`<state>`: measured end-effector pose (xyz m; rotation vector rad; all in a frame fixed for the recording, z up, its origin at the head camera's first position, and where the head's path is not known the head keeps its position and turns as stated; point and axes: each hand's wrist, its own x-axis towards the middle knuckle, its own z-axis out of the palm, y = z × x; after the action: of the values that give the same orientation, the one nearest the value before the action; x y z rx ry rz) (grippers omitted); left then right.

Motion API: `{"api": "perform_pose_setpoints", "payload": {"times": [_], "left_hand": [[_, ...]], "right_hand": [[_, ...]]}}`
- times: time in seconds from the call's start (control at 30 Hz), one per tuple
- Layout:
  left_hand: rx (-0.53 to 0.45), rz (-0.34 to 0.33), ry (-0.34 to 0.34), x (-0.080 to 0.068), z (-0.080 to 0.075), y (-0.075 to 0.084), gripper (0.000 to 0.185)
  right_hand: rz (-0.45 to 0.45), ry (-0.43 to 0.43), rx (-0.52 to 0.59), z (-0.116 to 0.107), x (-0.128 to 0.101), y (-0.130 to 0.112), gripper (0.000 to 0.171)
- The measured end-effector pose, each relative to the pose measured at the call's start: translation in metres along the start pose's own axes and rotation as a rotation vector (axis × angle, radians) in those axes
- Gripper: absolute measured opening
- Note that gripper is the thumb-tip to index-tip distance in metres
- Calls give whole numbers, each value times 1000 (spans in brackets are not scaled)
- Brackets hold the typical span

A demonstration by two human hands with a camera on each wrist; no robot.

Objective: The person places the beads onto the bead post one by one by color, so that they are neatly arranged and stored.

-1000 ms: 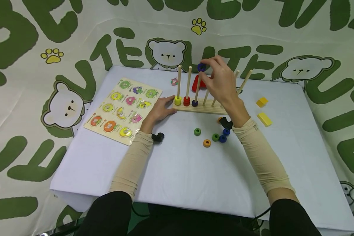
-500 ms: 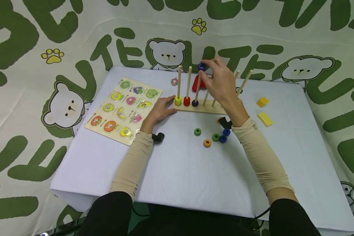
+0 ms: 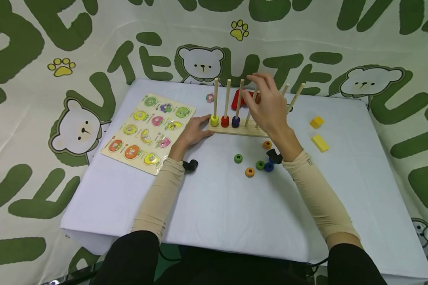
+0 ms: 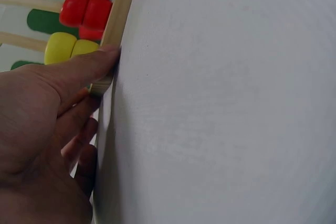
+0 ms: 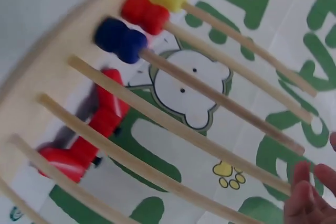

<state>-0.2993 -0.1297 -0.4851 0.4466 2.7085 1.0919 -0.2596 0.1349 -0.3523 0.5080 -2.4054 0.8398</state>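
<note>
A wooden peg rack (image 3: 239, 130) stands toward the back of the table. Its first three pegs carry yellow beads (image 3: 214, 120), red beads (image 3: 225, 121) and dark blue beads (image 3: 235, 122), two stacked on each as the right wrist view shows. My left hand (image 3: 193, 132) grips the left end of the base, thumb over the edge and fingers behind. Beside the tops of the pegs, my right hand (image 3: 267, 103) hangs with thumb and fingers apart, holding nothing. Loose on the cloth lie green beads (image 3: 238, 158), orange beads (image 3: 249, 172) and blue beads (image 3: 269, 167), some partly hidden by the right wrist.
On the left lies a fruit puzzle board (image 3: 148, 132). Yellow blocks (image 3: 320, 143) sit to the right. Behind the rack are a red toy (image 5: 105, 121) and a small pink figure (image 3: 210, 97). A printed cloth (image 3: 203, 31) hangs at the back.
The blue bead that my right hand pinched at the third peg's top has dropped onto the one below. My right fingers have let go and shifted slightly right. The left hand stays put.
</note>
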Motion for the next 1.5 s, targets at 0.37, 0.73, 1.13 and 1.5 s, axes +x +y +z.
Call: {"api": "perform_pose_setpoints", "payload": {"times": [0.37,0.73,1.13,1.5], "left_hand": [[-9,-25,-4,0,-1,-4,75],[-1,-17,3,1,-2,1,75],[0,-17,-2,2,1,-2,75],[-5,-10,0,1,2,0,75]], "right_hand": [[24,-591,-172,17,-74,-3,33],[101,-871,-204,29,-104,6,34],[63,-602,-89,4,-83,11,35],[24,-54,46,-38,-19,12,36]]}}
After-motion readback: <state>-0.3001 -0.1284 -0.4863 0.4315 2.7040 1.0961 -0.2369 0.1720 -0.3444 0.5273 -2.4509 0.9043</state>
